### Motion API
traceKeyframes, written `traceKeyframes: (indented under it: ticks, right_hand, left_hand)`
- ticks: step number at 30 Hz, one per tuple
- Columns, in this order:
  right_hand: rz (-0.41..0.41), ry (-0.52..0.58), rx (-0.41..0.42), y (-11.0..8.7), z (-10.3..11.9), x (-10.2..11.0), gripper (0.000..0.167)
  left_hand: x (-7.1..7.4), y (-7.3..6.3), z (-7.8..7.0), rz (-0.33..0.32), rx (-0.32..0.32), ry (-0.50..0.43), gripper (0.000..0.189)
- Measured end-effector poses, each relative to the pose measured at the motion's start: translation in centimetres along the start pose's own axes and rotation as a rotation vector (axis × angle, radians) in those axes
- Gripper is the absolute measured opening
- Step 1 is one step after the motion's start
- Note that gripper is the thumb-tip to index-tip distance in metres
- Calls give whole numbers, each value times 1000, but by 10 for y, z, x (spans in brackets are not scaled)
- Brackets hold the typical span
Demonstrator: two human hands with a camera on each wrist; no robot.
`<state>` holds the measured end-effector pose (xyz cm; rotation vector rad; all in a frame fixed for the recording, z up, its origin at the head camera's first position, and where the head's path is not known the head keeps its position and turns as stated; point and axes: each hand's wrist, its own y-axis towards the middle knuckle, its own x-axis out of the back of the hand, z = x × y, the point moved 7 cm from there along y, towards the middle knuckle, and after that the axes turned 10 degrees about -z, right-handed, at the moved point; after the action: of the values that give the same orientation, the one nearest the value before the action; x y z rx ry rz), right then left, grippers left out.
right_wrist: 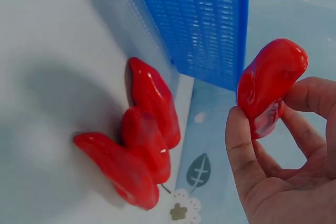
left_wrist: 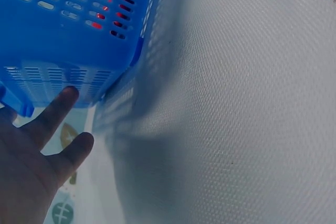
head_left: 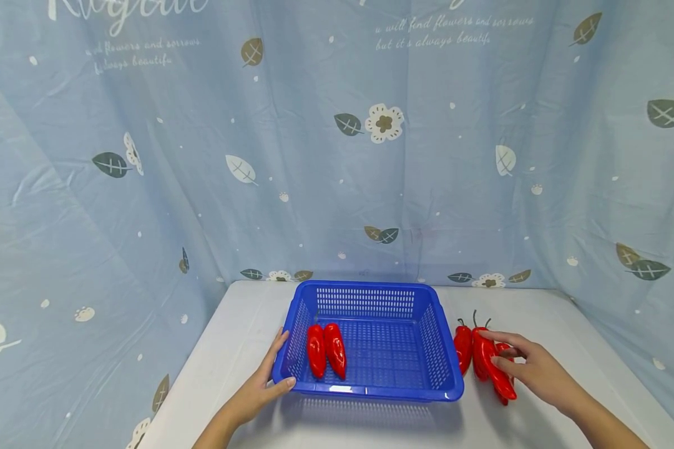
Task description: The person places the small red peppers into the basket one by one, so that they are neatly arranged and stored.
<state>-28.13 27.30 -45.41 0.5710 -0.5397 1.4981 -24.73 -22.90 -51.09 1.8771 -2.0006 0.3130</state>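
The left hand [head_left: 258, 383], fingers spread and nearly straight, touched the left end of a blue basket [head_left: 371, 392] on the white surface [head_left: 247, 327]. Two red peppers [head_left: 317, 351] lay inside, toward that end. Right of the basket lay three loose peppers [right_wrist: 155, 100]; above them, the right hand [head_left: 541, 372] pinched another pepper [head_left: 491, 360] between thumb and fingers.

The blue, slotted, rectangular basket [head_left: 393, 393] stood upright, its left rim at the left hand [head_left: 258, 386]. Inside it, near its left wall, two glossy red peppers [head_left: 335, 351] lay side by side, narrow ends toward its near rim. Right of the basket, a red pepper [right_wrist: 275, 72] was pinched aslant in the right hand [head_left: 533, 374], while three more red peppers [right_wrist: 149, 95] lay bunched beside the basket's right wall.
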Motion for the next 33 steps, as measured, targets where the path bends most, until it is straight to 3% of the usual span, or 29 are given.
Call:
traceKeyframes:
  ticks: [16,33]
  right_hand:
    - [40,70,29,4,24,-10,58]
    - [58,67,70,13,46,-29,58]
  left_hand:
    - [1,1,3,-7,-21,-4,90]
    - [1,2,4,-3,-19,-9,89]
